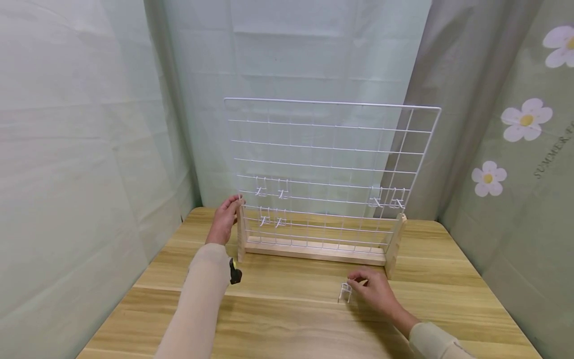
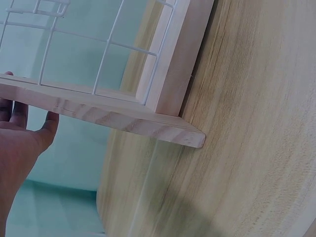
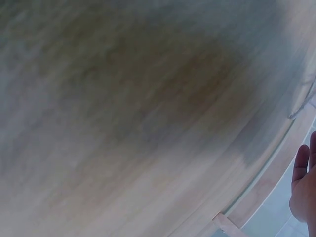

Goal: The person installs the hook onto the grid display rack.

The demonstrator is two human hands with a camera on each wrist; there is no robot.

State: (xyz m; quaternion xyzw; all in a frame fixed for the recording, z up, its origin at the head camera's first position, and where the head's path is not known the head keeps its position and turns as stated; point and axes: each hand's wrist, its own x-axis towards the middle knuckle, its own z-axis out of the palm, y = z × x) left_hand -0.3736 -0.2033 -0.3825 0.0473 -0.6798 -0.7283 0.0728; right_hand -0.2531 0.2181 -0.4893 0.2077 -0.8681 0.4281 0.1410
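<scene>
A white wire grid rack [image 1: 332, 103] stands upright in a wooden base on the table. My left hand [image 1: 222, 222] grips the top of the rack's left wooden side post [image 1: 241, 232]; the left wrist view shows the fingers around that post [image 2: 113, 114]. In front of the base's right part, my right hand [image 1: 375, 293] pinches a white wire hook [image 1: 345, 285] between thumb and fingertips. Only the hook's tip [image 3: 291, 117] and part of the right hand [image 3: 303, 187] show at the right edge of the right wrist view.
Pairs of white hooks hang on the grid: upper left [image 1: 282, 193], lower left [image 1: 280, 222] and upper right [image 1: 397, 202]. The right wooden post [image 1: 395, 247] stands behind the right hand. Pale curtains [image 1: 112, 164] enclose the wooden table [image 1: 278, 319].
</scene>
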